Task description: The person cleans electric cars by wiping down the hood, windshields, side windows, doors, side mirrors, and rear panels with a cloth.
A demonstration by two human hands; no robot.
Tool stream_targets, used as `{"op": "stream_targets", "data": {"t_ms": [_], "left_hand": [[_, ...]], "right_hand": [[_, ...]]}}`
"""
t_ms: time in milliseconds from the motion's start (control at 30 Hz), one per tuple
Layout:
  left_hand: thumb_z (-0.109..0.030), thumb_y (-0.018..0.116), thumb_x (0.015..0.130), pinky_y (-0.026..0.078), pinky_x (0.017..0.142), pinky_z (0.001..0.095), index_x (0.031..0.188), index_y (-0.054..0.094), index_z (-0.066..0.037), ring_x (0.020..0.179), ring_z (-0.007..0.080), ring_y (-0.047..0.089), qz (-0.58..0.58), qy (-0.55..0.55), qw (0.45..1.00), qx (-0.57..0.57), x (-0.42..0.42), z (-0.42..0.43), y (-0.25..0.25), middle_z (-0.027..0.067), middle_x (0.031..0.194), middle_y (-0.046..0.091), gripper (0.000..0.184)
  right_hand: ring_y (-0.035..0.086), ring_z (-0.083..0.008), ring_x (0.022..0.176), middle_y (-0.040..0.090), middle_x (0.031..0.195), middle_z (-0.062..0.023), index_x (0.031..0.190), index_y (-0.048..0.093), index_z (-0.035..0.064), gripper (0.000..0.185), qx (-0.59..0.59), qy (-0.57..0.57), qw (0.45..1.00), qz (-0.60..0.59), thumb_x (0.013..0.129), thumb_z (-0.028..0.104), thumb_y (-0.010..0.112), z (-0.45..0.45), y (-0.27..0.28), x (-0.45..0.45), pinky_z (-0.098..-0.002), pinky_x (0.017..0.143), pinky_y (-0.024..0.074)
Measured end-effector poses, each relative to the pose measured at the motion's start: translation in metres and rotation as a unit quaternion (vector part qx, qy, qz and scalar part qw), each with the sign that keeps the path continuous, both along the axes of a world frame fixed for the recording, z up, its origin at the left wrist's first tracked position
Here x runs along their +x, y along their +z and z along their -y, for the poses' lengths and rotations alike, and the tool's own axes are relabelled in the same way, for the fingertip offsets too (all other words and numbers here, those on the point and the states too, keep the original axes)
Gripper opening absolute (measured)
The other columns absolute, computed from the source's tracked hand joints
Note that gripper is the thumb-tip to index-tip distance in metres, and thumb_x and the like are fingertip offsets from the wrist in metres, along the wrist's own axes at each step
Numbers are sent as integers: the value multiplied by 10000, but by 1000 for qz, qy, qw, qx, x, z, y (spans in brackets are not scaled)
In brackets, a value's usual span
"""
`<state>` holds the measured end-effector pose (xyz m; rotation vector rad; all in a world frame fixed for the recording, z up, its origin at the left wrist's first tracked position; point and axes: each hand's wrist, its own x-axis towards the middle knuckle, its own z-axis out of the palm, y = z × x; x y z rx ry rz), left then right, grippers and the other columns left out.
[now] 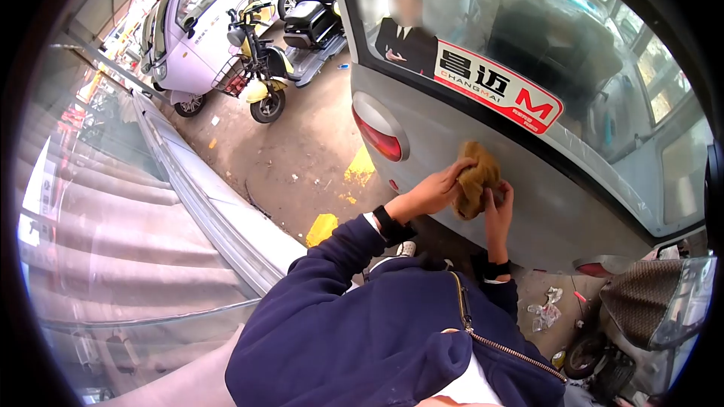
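A brown, plush-looking cloth (477,181) is bunched up between my two hands, in front of the grey rear panel (543,181) of a small vehicle. My left hand (437,190) grips its left side, with fingers over the upper edge. On the lower right side, my right hand (499,209) pinches the cloth between thumb and fingers. Whether the cloth touches the panel, I cannot tell. A round red tail light (379,134) is left of the hands, and a red-and-white sticker (498,89) runs along the rear window above them.
A glass pane with pleated curtain (136,241) runs down my left. Beyond it are a yellow scooter (260,79), a black-seated scooter (309,26) and a pale small car (200,22). Plastic litter (544,313) and another vehicle's wheel (587,354) are at lower right.
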<state>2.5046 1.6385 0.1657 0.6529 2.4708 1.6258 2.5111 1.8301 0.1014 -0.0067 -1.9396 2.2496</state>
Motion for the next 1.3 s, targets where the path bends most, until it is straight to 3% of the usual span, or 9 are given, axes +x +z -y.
{"op": "stream_targets", "data": {"t_ms": [100,167,300,367,500,667,833,1067,1300], "left_hand": [[-57,394,949,400,1001,388,1470,178,-105,1245,360,491,-17,-26,998,46,-5,-6,3,231,1381,411,566],[-74,411,962,372,1042,371,1480,123,-92,1299,337,436,-8,-39,997,65,-5,-7,7,201,1447,346,593],[-84,425,973,398,1014,340,1492,106,-111,1278,262,450,34,-53,989,130,-4,-14,-27,168,1438,367,610],[-115,446,978,429,971,304,1502,130,-129,1245,197,458,210,-18,923,322,7,-17,-34,134,1420,388,613],[-133,550,951,455,909,264,1505,190,-146,1140,161,530,203,42,934,292,10,-4,-53,112,1401,403,661],[-66,682,852,470,820,231,1459,319,-72,913,102,589,205,123,934,266,7,16,-38,102,1388,416,707],[-1,636,883,481,831,247,1148,608,10,924,102,600,123,121,938,300,14,12,-42,39,1003,634,266],[25,662,831,508,839,273,997,680,-13,949,164,642,-71,163,977,114,23,14,-13,68,1063,662,171],[33,647,764,530,830,342,903,691,-37,1009,274,640,-211,134,967,49,33,14,-3,96,1176,634,162]], "right_hand": [[594,-86,781,634,888,-28,1115,585,8,194,23,13,994,107,939,89,597,-6,21,9,-233,655,456],[568,-79,697,627,809,-37,1025,614,1,126,202,34,978,-33,916,63,612,-9,23,15,-233,612,440],[544,-69,684,600,734,-37,958,627,-6,81,144,35,988,-40,894,42,626,-6,39,31,-222,608,429],[537,-67,677,589,735,-31,971,628,4,91,176,37,981,-67,893,50,638,-10,45,36,-218,614,429],[533,-58,694,591,762,-12,965,630,-6,98,216,-12,975,-49,901,66,644,-23,44,51,-205,644,434],[535,-56,745,606,818,8,952,629,-42,152,67,-73,994,40,931,108,630,-38,21,55,-197,677,438],[452,-11,547,554,661,39,924,630,-12,162,95,-109,988,51,938,149,624,-36,29,60,-187,489,361],[410,-16,492,503,605,40,1007,594,-17,200,87,-102,990,47,959,177,594,-34,35,51,-190,438,313],[652,-130,736,699,875,-124,1156,496,-25,235,52,-58,997,-8,985,134,522,-33,28,41,-212,568,440]]}}
